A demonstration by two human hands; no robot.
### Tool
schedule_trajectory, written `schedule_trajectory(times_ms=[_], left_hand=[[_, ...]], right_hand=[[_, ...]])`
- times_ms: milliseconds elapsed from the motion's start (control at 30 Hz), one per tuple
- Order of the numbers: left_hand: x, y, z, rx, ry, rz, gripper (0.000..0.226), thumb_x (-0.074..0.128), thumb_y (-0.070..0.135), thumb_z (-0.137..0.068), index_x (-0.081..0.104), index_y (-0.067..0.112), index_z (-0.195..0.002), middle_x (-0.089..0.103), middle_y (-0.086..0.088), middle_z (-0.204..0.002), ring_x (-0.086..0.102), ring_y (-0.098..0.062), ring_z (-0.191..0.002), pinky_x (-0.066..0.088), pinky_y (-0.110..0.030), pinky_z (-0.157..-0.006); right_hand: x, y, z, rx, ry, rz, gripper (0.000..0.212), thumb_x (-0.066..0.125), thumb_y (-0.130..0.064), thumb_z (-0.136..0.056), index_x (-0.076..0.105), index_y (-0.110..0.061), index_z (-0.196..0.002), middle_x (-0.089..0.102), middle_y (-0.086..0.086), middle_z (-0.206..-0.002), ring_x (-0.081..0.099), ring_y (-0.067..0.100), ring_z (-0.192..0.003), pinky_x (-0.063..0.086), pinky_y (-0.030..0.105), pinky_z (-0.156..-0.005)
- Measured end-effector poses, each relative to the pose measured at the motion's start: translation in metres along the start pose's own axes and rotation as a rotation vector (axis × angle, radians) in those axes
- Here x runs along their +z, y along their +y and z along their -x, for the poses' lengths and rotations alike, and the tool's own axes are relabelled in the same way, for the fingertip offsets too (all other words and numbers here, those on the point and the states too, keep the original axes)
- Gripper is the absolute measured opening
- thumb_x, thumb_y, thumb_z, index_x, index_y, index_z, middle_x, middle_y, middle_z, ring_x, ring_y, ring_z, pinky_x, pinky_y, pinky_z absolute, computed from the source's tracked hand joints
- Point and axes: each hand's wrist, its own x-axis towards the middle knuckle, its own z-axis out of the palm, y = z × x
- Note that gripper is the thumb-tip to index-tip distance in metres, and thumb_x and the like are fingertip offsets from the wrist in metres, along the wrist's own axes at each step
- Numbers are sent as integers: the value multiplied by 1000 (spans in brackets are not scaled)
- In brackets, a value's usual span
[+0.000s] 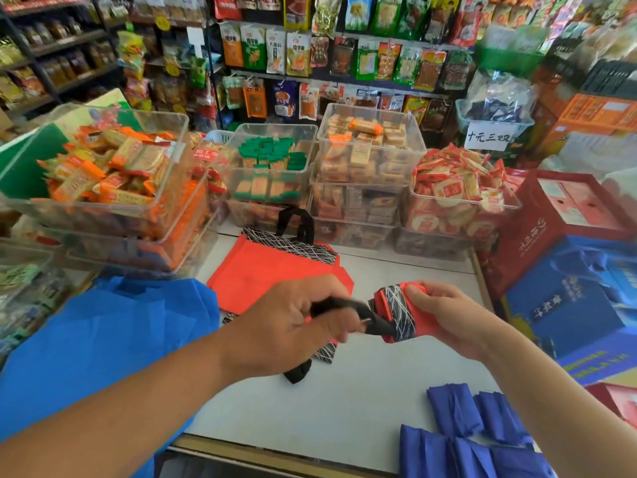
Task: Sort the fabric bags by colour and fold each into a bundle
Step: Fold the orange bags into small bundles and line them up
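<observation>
Right fingers [418, 292] clasp rolled red bundle [410, 317] | left fingers [324, 292] pinch black strap [344, 305]

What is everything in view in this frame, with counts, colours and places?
red bundle: one, red with black-and-white trim, held above the counter's middle
black handle: one, black, blurred, stretched left from the bundle
flat red bags: small stack, count unclear, red, far middle of counter
light blue bags: loose pile, count unclear, counter's left
dark blue bundles: about five, folded, counter's near right
counter: one, white
clear tubs: several, stacked, filled with wrapped snacks, behind the bags
boxes: red and blue, stacked at right
hanging snack packets: many, mixed colours, back wall
left hand: pinches the black handle
right hand: holds the red bundle
</observation>
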Motion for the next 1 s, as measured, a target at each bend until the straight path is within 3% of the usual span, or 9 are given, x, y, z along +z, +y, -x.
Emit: schedule_trajectory(times_ms=[67,167,267,400,567,700,800,900,1000], left_hand=[[4,-4,-5,-55,278,98,11,59,28,-103,64,22,-95,66,-9,-63,65,-27,-61,60,-37,-70],[6,-31,-12,-389,568,273,19,56,24,-106,59,11,-93,42,-2,-52,49,-24,-50,54,-35,-57],[11,-65,-9,-771,564,539,17,57,25,-106,59,11,-97,34,2,-56,41,-14,-48,54,-33,-60],[14,-85,-6,-1040,455,653,10,58,15,-103,59,8,-96,40,-1,-57,40,-12,-48,56,-30,-53],[12,-70,-13,-862,475,687,5,56,6,-103,58,10,-103,55,-6,-66,51,-11,-51,57,-31,-54],[3,-51,-1,-677,292,777,32,46,-9,-100,64,12,-86,63,-19,-81,67,-26,-75,63,-49,-74],[2,-44,8,-629,58,584,35,43,-10,-102,76,2,-99,71,-22,-96,73,-31,-97,61,-42,-88],[-6,-38,14,-594,-127,377,42,67,-10,-92,66,7,-130,74,-16,-113,73,-22,-111,57,-28,-91],[-13,-34,11,-532,-147,173,55,81,-13,-78,70,11,-126,77,-9,-109,75,-19,-104,59,-29,-89]], right_hand=[[8,2,3,-19,-26,-79,35,55,-20,-103,62,6,-125,67,36,-117,66,43,-102,51,62,-101],[15,3,11,-96,-8,-153,35,55,-21,-100,64,4,-122,72,27,-112,70,37,-97,59,49,-90],[23,0,19,-235,29,-100,31,63,-21,-90,65,1,-113,73,15,-97,69,28,-86,61,32,-74],[33,-3,28,-423,-15,136,25,72,-21,-91,65,-4,-109,72,11,-95,68,22,-86,57,35,-80],[16,-8,21,-368,98,129,17,69,-19,-93,68,-9,-107,74,8,-93,70,18,-84,57,32,-78],[-11,8,12,-223,172,25,47,77,-42,-79,70,-8,-111,74,24,-106,71,27,-87,57,44,-85],[-19,15,8,-144,155,20,43,70,-28,-83,67,-2,-116,70,31,-110,69,29,-86,57,43,-84],[-24,9,5,-91,91,23,42,67,-27,-84,65,0,-117,71,23,-101,70,28,-85,58,37,-77],[-29,2,-3,-40,37,59,33,63,-21,-96,64,3,-120,68,30,-104,67,36,-93,55,53,-92]])
